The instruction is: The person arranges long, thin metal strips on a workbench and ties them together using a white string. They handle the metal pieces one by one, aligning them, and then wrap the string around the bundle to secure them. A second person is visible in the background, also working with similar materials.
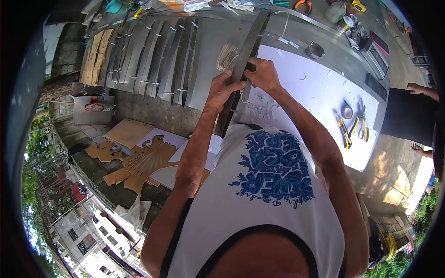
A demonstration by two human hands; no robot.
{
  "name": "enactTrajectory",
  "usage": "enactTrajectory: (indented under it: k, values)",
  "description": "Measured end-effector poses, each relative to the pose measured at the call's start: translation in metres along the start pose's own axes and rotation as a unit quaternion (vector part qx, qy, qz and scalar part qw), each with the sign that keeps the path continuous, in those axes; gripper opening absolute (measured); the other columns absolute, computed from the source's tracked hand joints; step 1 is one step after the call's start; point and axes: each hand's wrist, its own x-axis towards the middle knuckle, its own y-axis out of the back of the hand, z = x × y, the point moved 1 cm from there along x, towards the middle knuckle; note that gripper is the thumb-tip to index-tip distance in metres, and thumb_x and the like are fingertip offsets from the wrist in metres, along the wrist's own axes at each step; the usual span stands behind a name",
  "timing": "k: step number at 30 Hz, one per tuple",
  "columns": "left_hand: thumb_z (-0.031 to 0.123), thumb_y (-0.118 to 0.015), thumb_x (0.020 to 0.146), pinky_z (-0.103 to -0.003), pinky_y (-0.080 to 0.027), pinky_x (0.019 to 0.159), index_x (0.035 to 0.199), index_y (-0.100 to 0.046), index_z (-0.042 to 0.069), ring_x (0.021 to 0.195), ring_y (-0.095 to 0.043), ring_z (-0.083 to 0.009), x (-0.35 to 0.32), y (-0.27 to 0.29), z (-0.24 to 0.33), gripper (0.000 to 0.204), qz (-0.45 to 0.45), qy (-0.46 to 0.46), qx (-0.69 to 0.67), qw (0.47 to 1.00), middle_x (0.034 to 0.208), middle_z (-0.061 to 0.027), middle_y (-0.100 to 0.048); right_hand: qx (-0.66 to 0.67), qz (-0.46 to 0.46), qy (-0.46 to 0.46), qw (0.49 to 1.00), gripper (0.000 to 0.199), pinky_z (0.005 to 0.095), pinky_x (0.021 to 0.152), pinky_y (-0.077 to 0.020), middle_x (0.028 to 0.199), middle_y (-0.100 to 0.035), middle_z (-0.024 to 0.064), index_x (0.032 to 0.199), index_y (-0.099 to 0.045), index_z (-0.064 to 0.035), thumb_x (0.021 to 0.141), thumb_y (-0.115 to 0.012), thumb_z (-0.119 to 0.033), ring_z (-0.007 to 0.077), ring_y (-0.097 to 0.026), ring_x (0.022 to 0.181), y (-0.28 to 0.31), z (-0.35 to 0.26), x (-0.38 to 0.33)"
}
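A long dark slat (256, 34) lies slantwise before me, its lower end close to my shirt. My left hand (220, 91) grips its left edge, the thumb lying across its face. My right hand (263, 75) closes on the opposite edge a little higher up, its fingertips bent round it and partly hidden. White cord (244, 96) hangs at the slat's right side, just below my fingers. Another cord (285, 24) loops off near its top end. A bundle of whitish cord (227, 56) rests on the metal tabletop (208, 39) to the left of the slat.
Several similar slats (174, 55) with white ties lie at the left beside brown cardboard (96, 56). A white board (320, 102) at the right carries pliers (343, 129), scissors (363, 121), a tape roll (346, 111) and small clear bits. Another person's hand (416, 88) shows at far right.
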Motion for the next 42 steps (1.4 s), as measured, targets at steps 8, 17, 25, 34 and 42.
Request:
enactTrajectory:
  k: [8,17,25,34,42]
  values:
    - [0.006,-0.077,0.079,-0.026,-0.048,0.069,0.112,-0.066,-0.001,0.079,-0.06,-0.0106,0.005,-0.007,-0.011,0.036,-0.002,0.024,0.031,0.999,0.089,-0.0028,-0.066,0.103,0.065,-0.091,0.988,0.026,0.0424,0.071,-0.0561,0.085,-0.073,0.0164,0.1,-0.075,-0.0105,0.076,-0.073,-0.021,0.0352,-0.071,0.078,-0.021,0.025,-0.007]
    - [0.007,-0.077,0.08,-0.024,-0.047,0.067,0.115,-0.066,-0.001,0.077,-0.059,-0.0091,0.013,-0.01,-0.018,0.037,-0.015,0.026,0.01,0.999,0.088,-0.0018,-0.065,0.029,0.127,-0.08,0.988,0.018,0.0438,0.069,-0.0556,0.081,-0.072,0.0161,0.092,-0.076,-0.0122,0.077,-0.072,-0.02,0.0378,-0.069,0.076,-0.03,0.032,-0.011]
    - [0.009,-0.079,0.078,-0.025,-0.049,0.074,0.121,-0.067,0.0,0.083,-0.062,-0.0098,0.012,-0.002,-0.023,0.045,-0.007,0.058,0.046,0.997,0.093,-0.0028,-0.068,0.087,-0.009,-0.116,0.989,0.023,0.0422,0.074,-0.0555,0.087,-0.074,0.0151,0.098,-0.076,-0.0102,0.078,-0.071,-0.02,0.0338,-0.072,0.082,-0.025,0.036,-0.003]
    - [0.007,-0.076,0.081,-0.023,-0.047,0.067,0.118,-0.066,0.0,0.075,-0.059,-0.008,0.009,-0.002,-0.019,0.039,-0.019,0.033,0.025,0.999,0.089,-0.0012,-0.066,0.163,-0.035,0.046,0.985,0.025,0.0391,0.076,-0.0541,0.092,-0.071,0.0162,0.106,-0.069,-0.0009,0.085,-0.064,-0.015,0.0298,-0.07,0.083,-0.022,0.066,-0.008]
    - [0.015,-0.07,0.087,-0.024,-0.051,0.061,0.122,-0.064,-0.003,0.074,-0.063,-0.0105,0.008,0.029,-0.013,0.039,-0.023,0.048,-0.095,0.994,0.095,-0.0047,-0.068,0.191,-0.038,0.011,0.981,0.027,0.0326,0.072,-0.0541,0.098,-0.07,0.0112,0.116,-0.068,-0.0062,0.09,-0.061,-0.006,0.0204,-0.065,0.075,0.04,0.036,-0.045]
